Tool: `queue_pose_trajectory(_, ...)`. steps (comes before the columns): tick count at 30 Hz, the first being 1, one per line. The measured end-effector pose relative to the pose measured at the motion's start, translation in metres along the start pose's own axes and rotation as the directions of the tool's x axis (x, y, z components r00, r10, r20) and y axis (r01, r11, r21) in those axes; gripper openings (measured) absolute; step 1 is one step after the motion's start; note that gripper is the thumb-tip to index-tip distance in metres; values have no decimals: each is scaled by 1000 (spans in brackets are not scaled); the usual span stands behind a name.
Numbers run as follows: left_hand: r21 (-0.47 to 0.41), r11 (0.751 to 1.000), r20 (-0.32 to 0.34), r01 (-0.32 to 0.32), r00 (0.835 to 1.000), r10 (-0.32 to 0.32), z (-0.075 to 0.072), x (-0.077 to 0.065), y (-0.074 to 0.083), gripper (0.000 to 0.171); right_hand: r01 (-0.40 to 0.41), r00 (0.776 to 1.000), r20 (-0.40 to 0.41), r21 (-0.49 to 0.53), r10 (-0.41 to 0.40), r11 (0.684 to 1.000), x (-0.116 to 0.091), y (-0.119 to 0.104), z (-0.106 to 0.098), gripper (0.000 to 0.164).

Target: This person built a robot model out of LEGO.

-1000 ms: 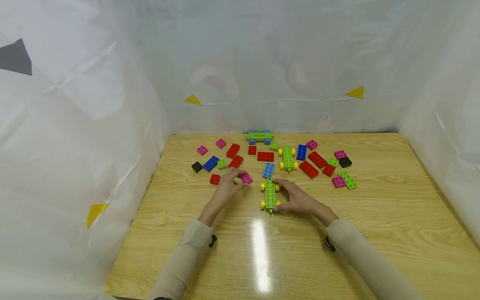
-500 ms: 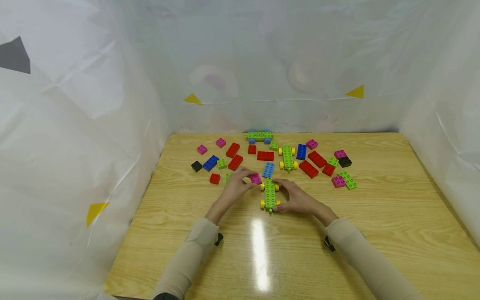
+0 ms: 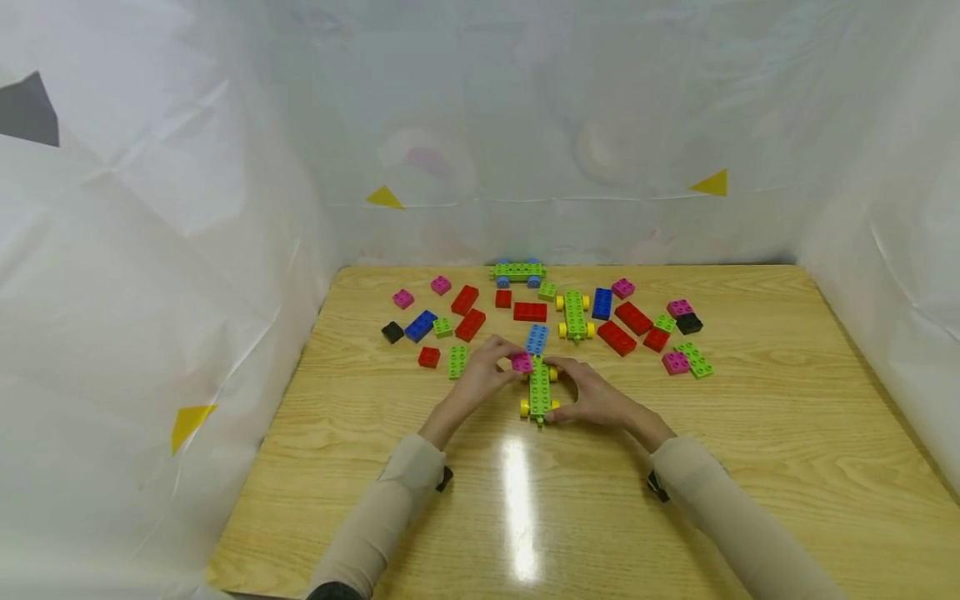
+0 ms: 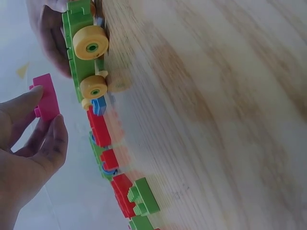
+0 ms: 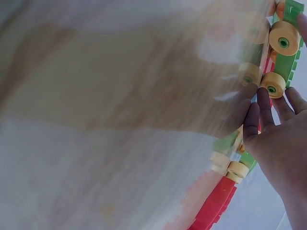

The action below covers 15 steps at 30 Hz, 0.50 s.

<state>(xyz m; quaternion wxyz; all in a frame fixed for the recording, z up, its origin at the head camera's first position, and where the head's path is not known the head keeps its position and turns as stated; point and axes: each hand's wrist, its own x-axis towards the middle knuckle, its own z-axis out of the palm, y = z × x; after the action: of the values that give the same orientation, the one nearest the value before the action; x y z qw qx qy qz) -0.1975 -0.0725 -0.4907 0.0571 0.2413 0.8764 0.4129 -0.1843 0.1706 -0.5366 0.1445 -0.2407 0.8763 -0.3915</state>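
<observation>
The left hand's (image 3: 483, 371) grip was pinching a pink brick (image 3: 521, 362), studs up, between thumb and fingers; the left wrist view showed it raised above a green wheeled base (image 3: 539, 396) with a gap between them. The right hand (image 3: 592, 396) curved round the base's right side, thumb at the near end, fingers at the far end, its grip holding the base on the tabletop (image 3: 787, 433). Both forearms reached forward and inward.

Just beyond the base lay one light blue brick (image 3: 537, 339). Farther out stood a second yellow-wheeled base (image 3: 575, 312) and a base on blue wheels (image 3: 517, 272), making three bases in all. Around them were eight red bricks (image 3: 530, 312), five green bricks (image 3: 458, 362), two dark blue bricks (image 3: 602, 303), two black bricks (image 3: 688, 323) and five more pink bricks (image 3: 622, 288).

Half a second earlier, the pinched brick had been left of the base; now it was over the far end. The right hand had barely shifted, and a green brick formerly half hidden showed more fully.
</observation>
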Motion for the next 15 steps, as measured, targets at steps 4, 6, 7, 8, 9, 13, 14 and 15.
queue_pose_trajectory(4, 20, 1000, 21, 13, 1000, -13, 3, 2, 2, 36, 3, 1000, -4, -4, -3, 1000, 0, -1, 0, 94)
queue_pose_trajectory(6, 31, 999, 30, 16, 999, -17, 6, 3, 3, 35, 1, 1000, -5, -5, -1, 1000, 0, -1, 0, 93)
queue_pose_trajectory(7, 36, 999, 34, 17, 999, -18, 7, 4, 4, 35, 1, 1000, -5, -3, -1, 1000, 0, -1, 0, 93)
queue_pose_trajectory(8, 40, 999, 39, 19, 999, -21, 8, 4, 5, 35, 1, 1000, -6, -3, -1, 1000, 0, -1, 0, 94)
queue_pose_trajectory(9, 44, 999, 43, 19, 999, -21, 9, 5, 6, 34, 1, 1000, -6, -2, -1, 1000, 0, -1, 1, 94)
queue_pose_trajectory(13, 47, 998, 65, 32, 997, -35, 12, 6, 8, 34, -5, 1000, -5, 2, 5, 1000, 0, -1, 1, 94)
queue_pose_trajectory(14, 48, 998, 71, 35, 997, -38, 12, 6, 9, 34, -6, 1000, -5, 4, 6, 1000, 0, -1, 1, 94)
queue_pose_trajectory(15, 48, 998, 75, 36, 996, -40, 12, 6, 9, 35, -5, 1000, -5, 6, 5, 1000, 0, -2, 1, 93)
